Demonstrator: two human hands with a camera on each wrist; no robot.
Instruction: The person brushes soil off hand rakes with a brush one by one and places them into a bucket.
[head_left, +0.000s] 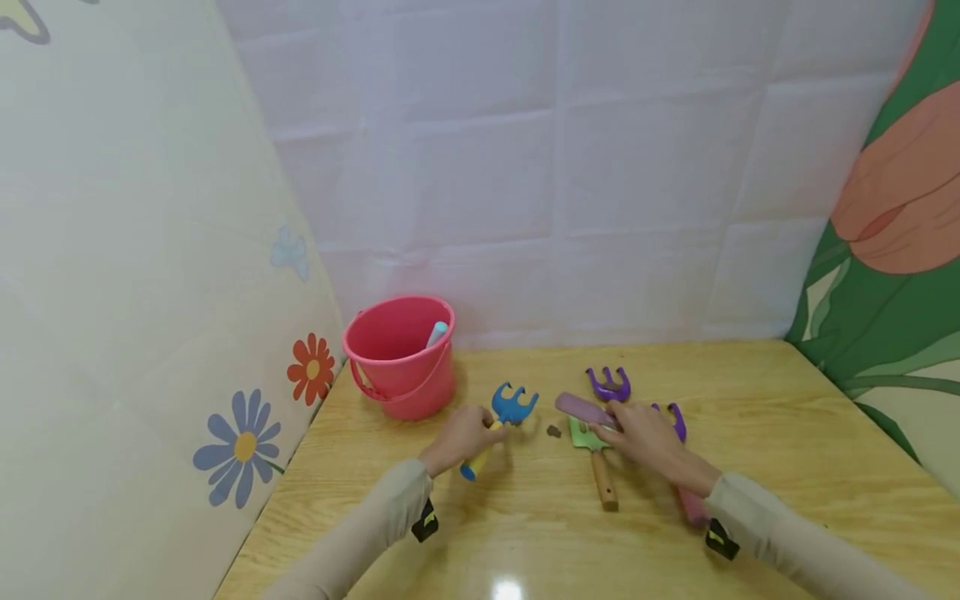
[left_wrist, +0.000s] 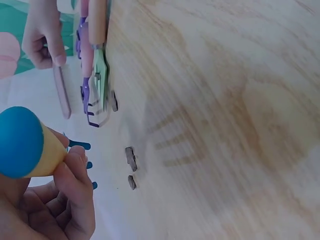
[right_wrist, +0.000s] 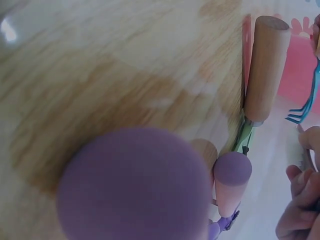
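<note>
Cream sleeves (head_left: 795,533) nearest; left hand (head_left: 459,437) pinches blue-and-yellow toy rake (head_left: 513,408), raised over wood-grain surface (head_left: 525,517) near pink bucket (head_left: 390,379); right hand (head_left: 648,437) grips flat mauve piece (head_left: 581,407) (exact kind unclear) above wooden-handled green garden tool (head_left: 603,475)

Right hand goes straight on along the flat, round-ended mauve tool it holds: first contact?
Likely the blue pronged fork with a yellow handle, gripped by the left hand. The mauve tool in the right hand points roughly at its prongs; height is unclear, so it might miss.
</note>
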